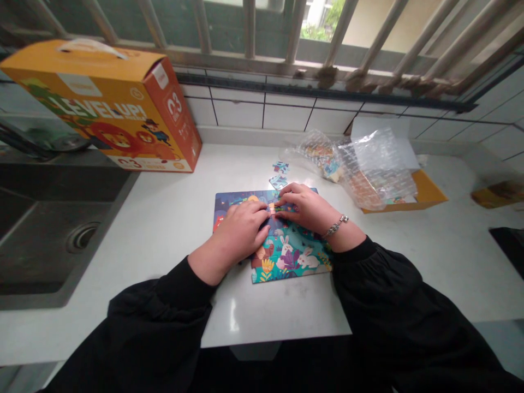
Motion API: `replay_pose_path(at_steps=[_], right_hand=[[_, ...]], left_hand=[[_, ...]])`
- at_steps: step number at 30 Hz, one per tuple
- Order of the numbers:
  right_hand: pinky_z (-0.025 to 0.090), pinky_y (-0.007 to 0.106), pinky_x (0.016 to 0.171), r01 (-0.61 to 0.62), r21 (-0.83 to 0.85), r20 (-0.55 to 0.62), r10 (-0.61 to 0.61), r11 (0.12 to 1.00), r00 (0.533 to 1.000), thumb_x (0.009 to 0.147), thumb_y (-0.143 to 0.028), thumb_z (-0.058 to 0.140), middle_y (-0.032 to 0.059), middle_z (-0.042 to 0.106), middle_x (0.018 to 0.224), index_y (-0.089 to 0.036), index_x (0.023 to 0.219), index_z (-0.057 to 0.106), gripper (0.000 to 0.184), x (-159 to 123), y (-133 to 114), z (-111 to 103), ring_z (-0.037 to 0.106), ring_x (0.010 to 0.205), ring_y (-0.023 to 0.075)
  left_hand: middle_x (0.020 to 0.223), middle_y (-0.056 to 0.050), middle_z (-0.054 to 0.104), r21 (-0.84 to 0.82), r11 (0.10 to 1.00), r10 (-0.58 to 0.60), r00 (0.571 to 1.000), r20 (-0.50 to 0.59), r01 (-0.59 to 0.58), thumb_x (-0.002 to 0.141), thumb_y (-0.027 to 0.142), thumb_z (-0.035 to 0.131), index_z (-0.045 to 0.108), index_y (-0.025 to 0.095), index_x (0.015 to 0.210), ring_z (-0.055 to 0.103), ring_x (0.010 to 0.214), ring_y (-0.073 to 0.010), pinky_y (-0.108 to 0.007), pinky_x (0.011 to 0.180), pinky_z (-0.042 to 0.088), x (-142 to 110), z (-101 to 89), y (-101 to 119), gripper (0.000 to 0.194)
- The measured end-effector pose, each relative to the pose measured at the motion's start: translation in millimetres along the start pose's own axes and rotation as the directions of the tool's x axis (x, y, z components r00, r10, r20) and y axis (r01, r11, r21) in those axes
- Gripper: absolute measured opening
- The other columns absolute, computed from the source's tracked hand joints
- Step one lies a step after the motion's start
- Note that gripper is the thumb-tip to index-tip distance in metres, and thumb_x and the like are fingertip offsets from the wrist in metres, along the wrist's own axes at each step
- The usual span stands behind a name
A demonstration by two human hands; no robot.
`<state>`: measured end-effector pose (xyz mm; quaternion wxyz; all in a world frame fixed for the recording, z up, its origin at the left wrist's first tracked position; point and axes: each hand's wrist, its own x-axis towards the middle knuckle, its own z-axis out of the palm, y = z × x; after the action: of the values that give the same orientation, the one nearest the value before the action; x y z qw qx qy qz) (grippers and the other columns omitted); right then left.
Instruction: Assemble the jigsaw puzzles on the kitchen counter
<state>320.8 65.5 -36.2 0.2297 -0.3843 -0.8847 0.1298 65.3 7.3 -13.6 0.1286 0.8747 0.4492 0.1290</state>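
Both my hands rest on a colourful jigsaw puzzle (290, 255) showing white rabbits among flowers. My left hand (241, 229) lies over its left part, and my right hand (305, 207) lies over its upper right. Their fingertips meet around a small puzzle piece (271, 207), though I cannot tell whether either hand grips it. Much of the puzzle's upper half is hidden under my hands. Two loose puzzle pieces (279, 174) lie just beyond the puzzle. A silver bracelet (335, 225) circles my right wrist.
The puzzle lies on a white countertop (164, 305), with a steel sink (49, 240) to the left. An orange "Level Up!" box (102, 103) stands at back left. Crumpled plastic wrap (376, 169) and an orange tray (426, 191) lie at back right, below tiles and window bars.
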Motion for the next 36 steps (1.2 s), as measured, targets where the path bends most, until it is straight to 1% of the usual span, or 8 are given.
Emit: replay_pose_path(at_steps=[5,10,14,19,23,30,34,36], right_hand=[[0.058,0.050,0.107,-0.018,-0.028,-0.042,0.017,0.999,0.999,0.100,-0.031,0.081,0.0117,0.074,0.121,-0.025,0.110,0.084,0.012,1.5,-0.9,1.3,0.070,0.114,0.0296],[0.054,0.058,0.115,-0.208,-0.143,-0.171,0.183,0.968,0.968,0.104,-0.038,0.072,0.0179,0.071,0.139,-0.022,0.128,0.082,0.030,1.2,1.4,4.0,0.065,0.128,0.0363],[0.050,0.062,0.120,-0.277,-0.220,-0.107,0.259,0.935,0.960,0.106,-0.046,0.071,0.0215,0.065,0.154,-0.025,0.143,0.079,0.043,0.9,1.8,7.4,0.060,0.143,0.0417],[0.048,0.060,0.124,-0.231,-0.244,-0.045,0.227,0.942,0.973,0.108,-0.050,0.068,0.0216,0.064,0.159,-0.025,0.149,0.076,0.049,5.3,1.3,8.6,0.060,0.146,0.0410],[0.045,0.061,0.127,-0.225,-0.179,-0.041,0.221,0.958,0.974,0.106,-0.049,0.068,0.0179,0.065,0.161,-0.023,0.150,0.072,0.051,8.8,4.3,9.9,0.059,0.149,0.0387],[0.032,0.075,0.131,-0.258,-0.117,0.030,0.263,0.959,0.964,0.107,-0.050,0.066,0.0125,0.058,0.171,-0.027,0.154,0.065,0.052,10.4,6.4,10.6,0.048,0.161,0.0418],[0.038,0.063,0.133,-0.231,-0.099,-0.023,0.230,0.968,0.973,0.106,-0.048,0.065,0.0180,0.050,0.176,-0.021,0.157,0.062,0.058,9.8,10.5,11.8,0.048,0.161,0.0378],[0.042,0.056,0.131,-0.262,-0.100,-0.075,0.255,0.960,0.964,0.107,-0.047,0.062,0.0231,0.052,0.173,-0.015,0.157,0.061,0.060,12.2,13.3,14.2,0.051,0.158,0.0369]], left_hand=[[0.154,-0.017,0.070,0.017,1.000,-0.005,1.000,0.006,0.005,0.106,0.030,0.065,0.078,0.017,0.128,0.064,0.142,-0.0389,-0.062,0.118,0.052,-0.9,1.7,-0.8,0.028],[0.153,-0.016,0.070,0.004,1.000,0.004,1.000,0.010,-0.004,0.105,0.030,0.066,0.078,0.017,0.126,0.064,0.142,-0.0390,-0.062,0.120,0.051,-0.9,1.1,-0.7,0.026],[0.153,-0.017,0.070,0.005,1.000,-0.004,1.000,0.018,0.004,0.105,0.029,0.066,0.077,0.016,0.125,0.064,0.142,-0.0395,-0.063,0.121,0.051,-0.3,0.2,0.0,0.027],[0.152,-0.017,0.070,0.015,1.000,-0.006,1.000,0.015,0.006,0.104,0.029,0.067,0.076,0.017,0.125,0.064,0.141,-0.0392,-0.062,0.119,0.052,0.5,1.2,0.7,0.026],[0.142,-0.015,0.074,-0.005,1.000,-0.013,0.999,-0.030,0.013,0.105,0.031,0.065,0.076,0.019,0.120,0.067,0.135,-0.0373,-0.057,0.113,0.054,5.1,0.1,-1.6,0.022],[0.129,-0.014,0.076,-0.083,0.995,-0.062,0.990,-0.126,0.052,0.102,0.029,0.065,0.075,0.018,0.116,0.070,0.125,-0.0327,-0.051,0.114,0.055,13.5,-7.9,-22.7,0.021],[0.120,-0.015,0.078,-0.081,0.988,-0.144,0.978,-0.149,0.133,0.103,0.031,0.061,0.077,0.017,0.111,0.073,0.116,-0.0309,-0.047,0.109,0.058,20.7,-12.8,-26.3,0.022],[0.114,-0.015,0.078,-0.054,0.978,-0.205,0.970,-0.131,0.199,0.103,0.031,0.060,0.078,0.016,0.109,0.074,0.111,-0.0307,-0.045,0.105,0.059,29.7,-14.8,-23.7,0.024]])
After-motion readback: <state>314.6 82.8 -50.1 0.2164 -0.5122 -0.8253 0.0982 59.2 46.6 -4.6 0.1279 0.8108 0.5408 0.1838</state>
